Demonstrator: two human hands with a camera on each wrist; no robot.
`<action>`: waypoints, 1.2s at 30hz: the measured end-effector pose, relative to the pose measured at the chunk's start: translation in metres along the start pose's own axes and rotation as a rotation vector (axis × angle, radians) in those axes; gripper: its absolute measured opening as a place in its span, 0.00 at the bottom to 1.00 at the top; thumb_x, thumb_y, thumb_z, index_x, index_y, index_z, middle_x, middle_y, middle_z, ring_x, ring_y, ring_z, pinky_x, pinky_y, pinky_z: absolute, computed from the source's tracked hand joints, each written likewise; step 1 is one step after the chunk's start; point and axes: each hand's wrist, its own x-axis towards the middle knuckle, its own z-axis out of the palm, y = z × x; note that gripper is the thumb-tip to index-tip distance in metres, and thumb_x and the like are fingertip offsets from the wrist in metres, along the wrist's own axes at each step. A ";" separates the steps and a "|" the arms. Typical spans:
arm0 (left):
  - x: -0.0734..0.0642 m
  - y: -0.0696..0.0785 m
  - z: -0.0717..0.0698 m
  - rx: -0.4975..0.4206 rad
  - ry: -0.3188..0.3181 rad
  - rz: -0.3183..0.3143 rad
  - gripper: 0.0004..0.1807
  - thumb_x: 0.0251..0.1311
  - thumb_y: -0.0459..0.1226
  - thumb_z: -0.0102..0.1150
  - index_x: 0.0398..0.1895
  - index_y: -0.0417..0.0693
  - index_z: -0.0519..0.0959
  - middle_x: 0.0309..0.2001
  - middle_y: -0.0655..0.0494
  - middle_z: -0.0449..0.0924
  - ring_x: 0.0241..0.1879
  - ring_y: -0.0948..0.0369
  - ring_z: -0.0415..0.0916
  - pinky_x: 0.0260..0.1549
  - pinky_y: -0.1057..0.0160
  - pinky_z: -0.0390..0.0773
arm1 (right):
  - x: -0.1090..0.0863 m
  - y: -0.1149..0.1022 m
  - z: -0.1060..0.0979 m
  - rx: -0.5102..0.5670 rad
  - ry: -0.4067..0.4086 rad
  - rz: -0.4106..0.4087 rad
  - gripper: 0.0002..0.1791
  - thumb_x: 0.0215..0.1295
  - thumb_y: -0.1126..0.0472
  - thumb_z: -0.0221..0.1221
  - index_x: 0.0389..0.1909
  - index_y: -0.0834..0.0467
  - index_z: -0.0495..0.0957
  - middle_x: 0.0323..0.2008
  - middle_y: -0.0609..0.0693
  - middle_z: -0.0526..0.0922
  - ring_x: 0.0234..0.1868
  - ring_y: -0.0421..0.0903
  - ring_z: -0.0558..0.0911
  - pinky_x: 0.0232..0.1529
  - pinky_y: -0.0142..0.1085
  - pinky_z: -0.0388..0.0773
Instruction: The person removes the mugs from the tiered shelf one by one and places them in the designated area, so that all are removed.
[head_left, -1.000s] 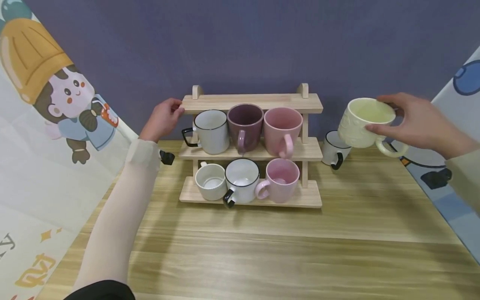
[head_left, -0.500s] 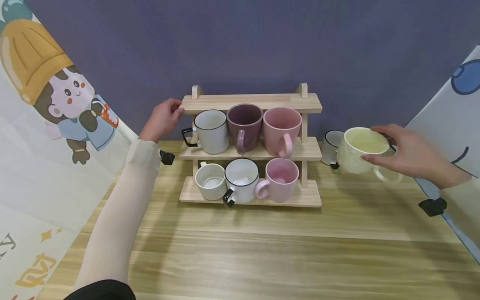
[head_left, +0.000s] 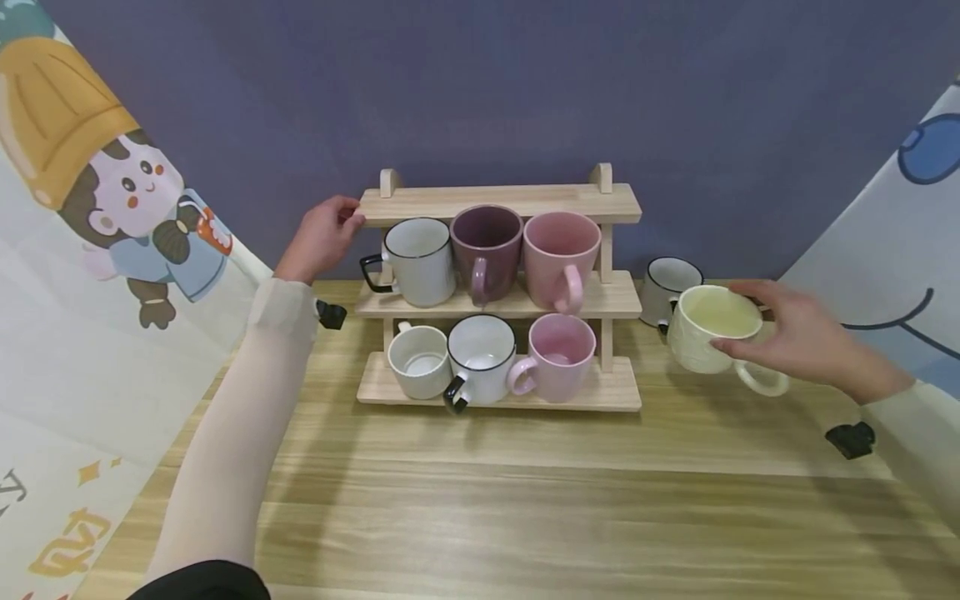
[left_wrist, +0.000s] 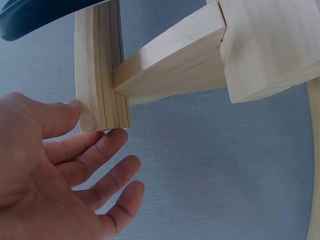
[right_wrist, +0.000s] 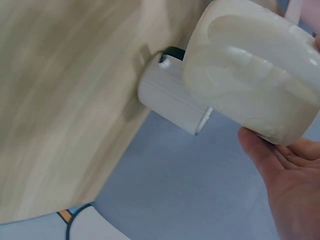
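In the head view, my left hand [head_left: 318, 237] holds the left end of the top board of a three-tier wooden shelf [head_left: 495, 200]. The left wrist view shows the thumb on one face of that board [left_wrist: 92, 75], a fingertip at its end and the other fingers loosely bent. At the right, my right hand [head_left: 813, 337] grips a pale yellow mug [head_left: 693, 340] between thumb and fingers around its upper body. This mug hangs above the table, mouth up, handle towards the right. Behind it, partly hidden, a white mug with a black rim [head_left: 667, 292] stands on the table.
The middle tier bears a white black-rimmed mug [head_left: 422, 265], a plum mug [head_left: 487, 250] and a pink mug [head_left: 558, 254]. On the bottom tier stand a cream cup [head_left: 420, 367], another white black-rimmed mug [head_left: 483, 358] and a lilac-pink mug [head_left: 562, 358]. A dark cloth [head_left: 487, 92] hangs behind.
My right hand has lowered the pale yellow mug towards the table and slightly left, in front of the white mug. My left hand has stayed on the shelf.
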 end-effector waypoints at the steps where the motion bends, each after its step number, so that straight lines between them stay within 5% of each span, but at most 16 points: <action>1: 0.000 0.000 0.000 -0.002 0.003 0.002 0.23 0.72 0.41 0.42 0.63 0.35 0.66 0.54 0.38 0.72 0.53 0.46 0.69 0.52 0.48 0.67 | -0.001 0.001 0.002 0.006 -0.006 0.006 0.46 0.45 0.47 0.72 0.61 0.68 0.66 0.52 0.67 0.72 0.45 0.67 0.76 0.40 0.60 0.71; 8: -0.001 0.001 -0.001 0.000 0.004 0.002 0.23 0.72 0.41 0.42 0.63 0.35 0.66 0.55 0.39 0.72 0.53 0.47 0.69 0.51 0.48 0.67 | -0.009 0.004 0.016 -0.024 -0.050 0.069 0.50 0.45 0.41 0.71 0.62 0.70 0.64 0.56 0.69 0.69 0.47 0.66 0.73 0.39 0.60 0.70; 17: -0.001 0.001 0.000 0.000 0.009 -0.001 0.23 0.72 0.41 0.42 0.62 0.35 0.66 0.53 0.39 0.72 0.51 0.47 0.69 0.50 0.49 0.67 | -0.013 0.008 0.032 -0.034 0.034 -0.001 0.47 0.42 0.44 0.73 0.56 0.72 0.69 0.49 0.70 0.74 0.40 0.62 0.76 0.35 0.57 0.73; 36: -0.003 0.004 -0.001 0.008 0.005 0.004 0.23 0.72 0.41 0.42 0.62 0.34 0.66 0.53 0.38 0.72 0.51 0.46 0.69 0.51 0.48 0.67 | -0.019 0.010 0.051 0.004 -0.046 0.064 0.51 0.47 0.40 0.69 0.58 0.76 0.64 0.52 0.72 0.69 0.44 0.66 0.75 0.37 0.58 0.73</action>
